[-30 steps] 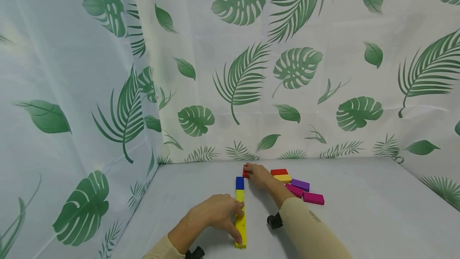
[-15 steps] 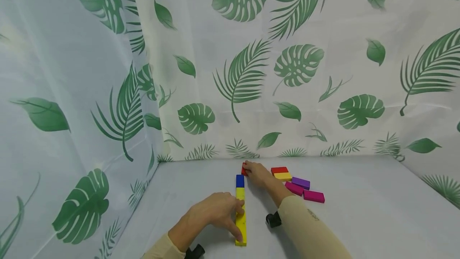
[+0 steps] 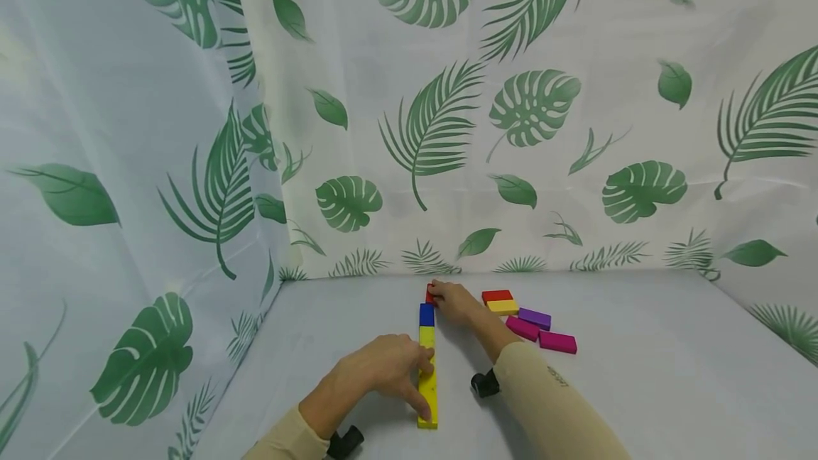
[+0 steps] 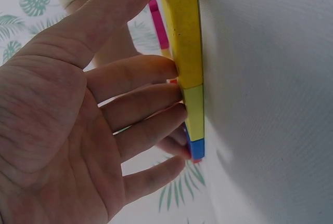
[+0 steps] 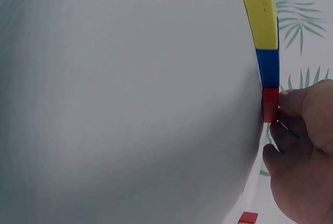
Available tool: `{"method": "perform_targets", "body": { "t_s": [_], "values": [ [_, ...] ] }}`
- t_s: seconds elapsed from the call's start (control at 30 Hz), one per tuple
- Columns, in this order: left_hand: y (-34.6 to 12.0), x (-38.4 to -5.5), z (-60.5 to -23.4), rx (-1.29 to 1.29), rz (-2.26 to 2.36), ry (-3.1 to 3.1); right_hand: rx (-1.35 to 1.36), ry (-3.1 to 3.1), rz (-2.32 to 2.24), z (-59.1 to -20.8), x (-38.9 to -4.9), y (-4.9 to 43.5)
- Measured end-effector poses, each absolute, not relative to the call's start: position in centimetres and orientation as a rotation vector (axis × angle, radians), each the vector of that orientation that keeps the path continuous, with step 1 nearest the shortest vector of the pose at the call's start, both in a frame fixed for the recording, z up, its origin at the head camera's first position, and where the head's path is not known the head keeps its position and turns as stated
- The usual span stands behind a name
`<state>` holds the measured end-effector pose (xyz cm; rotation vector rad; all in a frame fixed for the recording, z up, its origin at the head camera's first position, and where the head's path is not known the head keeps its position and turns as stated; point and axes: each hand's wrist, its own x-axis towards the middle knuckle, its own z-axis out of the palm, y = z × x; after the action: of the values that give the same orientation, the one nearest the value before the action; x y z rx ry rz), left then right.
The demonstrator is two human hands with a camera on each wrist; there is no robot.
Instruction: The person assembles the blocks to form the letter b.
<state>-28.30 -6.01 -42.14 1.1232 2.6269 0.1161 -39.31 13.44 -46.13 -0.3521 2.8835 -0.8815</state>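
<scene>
A straight row lies on the table: yellow blocks point(image 3: 431, 389) at the near end, then a blue block point(image 3: 427, 314), then a red block point(image 3: 429, 294) at the far end. In the right wrist view the red block point(image 5: 270, 104) appears to touch the blue block point(image 5: 268, 68). My right hand point(image 3: 455, 304) pinches the red block from the right. My left hand point(image 3: 383, 366) rests with its thumb and extended fingers on the yellow part of the row. Straight fingers point(image 4: 148, 104) touch its side in the left wrist view.
Right of the row lie another red block point(image 3: 497, 296), a pale yellow block point(image 3: 503, 308), a purple block point(image 3: 535, 318) and two magenta blocks point(image 3: 558, 342). A leaf-patterned curtain point(image 3: 447, 233) borders the back and left of the white table point(image 3: 639, 375).
My right hand has slid the red block left, into line with the blue block's far end. The left hand stays on the yellow blocks. The head view has tilted slightly down.
</scene>
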Motion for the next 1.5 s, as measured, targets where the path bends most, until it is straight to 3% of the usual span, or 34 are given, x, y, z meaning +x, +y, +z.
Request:
{"method": "perform_targets", "body": {
  "t_s": [1.5],
  "values": [
    [-6.1, -28.2, -42.0, 1.144, 0.135, 2.620, -0.370, 2.862, -0.895, -46.1, -39.6, 12.3]
  ]
}}
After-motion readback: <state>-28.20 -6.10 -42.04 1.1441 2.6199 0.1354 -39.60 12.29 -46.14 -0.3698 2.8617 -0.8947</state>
